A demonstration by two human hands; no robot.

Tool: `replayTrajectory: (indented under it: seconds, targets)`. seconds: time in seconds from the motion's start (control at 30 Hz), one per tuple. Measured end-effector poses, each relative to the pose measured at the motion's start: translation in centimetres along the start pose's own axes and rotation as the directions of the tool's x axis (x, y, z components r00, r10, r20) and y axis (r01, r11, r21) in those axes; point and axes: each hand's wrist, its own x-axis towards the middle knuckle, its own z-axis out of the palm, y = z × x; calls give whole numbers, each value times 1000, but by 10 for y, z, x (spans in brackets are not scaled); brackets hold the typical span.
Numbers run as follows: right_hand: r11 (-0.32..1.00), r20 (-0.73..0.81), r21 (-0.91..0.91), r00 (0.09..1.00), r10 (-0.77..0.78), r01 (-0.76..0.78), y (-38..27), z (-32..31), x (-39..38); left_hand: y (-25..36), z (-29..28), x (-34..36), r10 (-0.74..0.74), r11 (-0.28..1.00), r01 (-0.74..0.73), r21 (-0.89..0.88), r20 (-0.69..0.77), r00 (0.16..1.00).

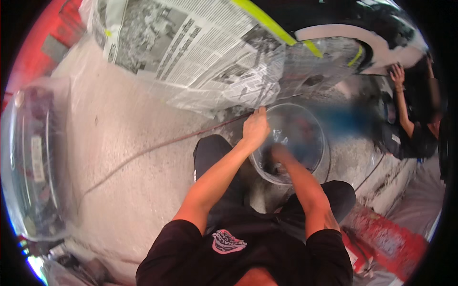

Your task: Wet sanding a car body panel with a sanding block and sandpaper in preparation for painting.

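A round, see-through bucket point(318, 125) stands on the floor between my knees. My left hand point(256, 128) is closed at its upper left rim, the fingertips against the edge where hanging plastic also comes down. Down inside the bucket is my right hand point(278, 155), dark and smeared, so its fingers and anything in them cannot be made out. Just beyond my left hand, newspaper point(200, 43) and clear plastic sheeting point(191, 99) drape over a vehicle, edged with yellow-green tape point(267, 21).
A dark vehicle body with a pale wheel-arch patch point(343, 33) rises at the far right. Another person's hand point(397, 75) touches it. A thin hose point(157, 147) crosses the concrete floor. Left lies a long, clear-covered part point(37, 157); lower right, a worn red block point(386, 238).
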Motion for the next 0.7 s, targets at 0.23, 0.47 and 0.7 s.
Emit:
replayTrajectory:
  seconds: [0.23, 0.47, 0.7]
  targets:
    - [972, -233, 211, 960, 154, -104, -15, -18, -68, -20, 2, 1, 129, 992, -129, 14, -24, 991]
    - [922, -209, 378, 963, 173, -83, -35, -10, -98, -28, -1, -4, 175, 983, -176, 50, 16, 984]
    - [935, -175, 348, 974, 143, -75, -32, 10, -73, -22, 1, -5, 145, 988, -145, 49, 9, 989]
